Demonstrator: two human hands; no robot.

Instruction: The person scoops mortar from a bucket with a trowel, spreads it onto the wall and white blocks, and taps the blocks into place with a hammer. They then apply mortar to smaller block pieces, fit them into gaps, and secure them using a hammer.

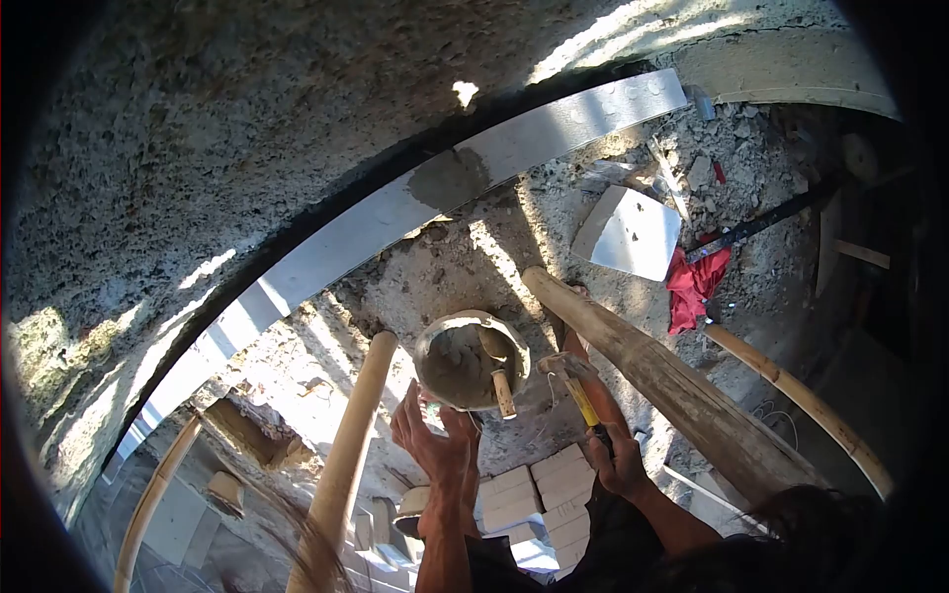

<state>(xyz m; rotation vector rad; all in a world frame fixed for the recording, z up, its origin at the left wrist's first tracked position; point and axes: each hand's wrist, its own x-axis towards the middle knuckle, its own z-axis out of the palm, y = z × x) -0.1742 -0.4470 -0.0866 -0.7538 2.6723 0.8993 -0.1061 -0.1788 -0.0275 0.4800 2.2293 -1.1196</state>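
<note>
My right hand [618, 463] is closed round the black grip of a hammer [583, 395] with a yellow shaft, its head pointing up and left over my lower leg. Just below the bucket's rim, my left hand [435, 450] is raised with its fingers apart and slightly bent; no held object shows clearly. The round bucket [427, 371] contains wet grey mortar [457, 361]. A trowel [504, 390] with a wooden handle rests in it, the handle hanging over the near rim.
Wooden poles [356, 435] [662, 381] rise on both sides. A curved band of pale tiles [554, 124] follows the rough wall [247, 119], with a wet mortar patch [450, 180]. A loose tile [633, 232] and red cloth [695, 287] lie on rubble. Stacked tiles [563, 494] stand below.
</note>
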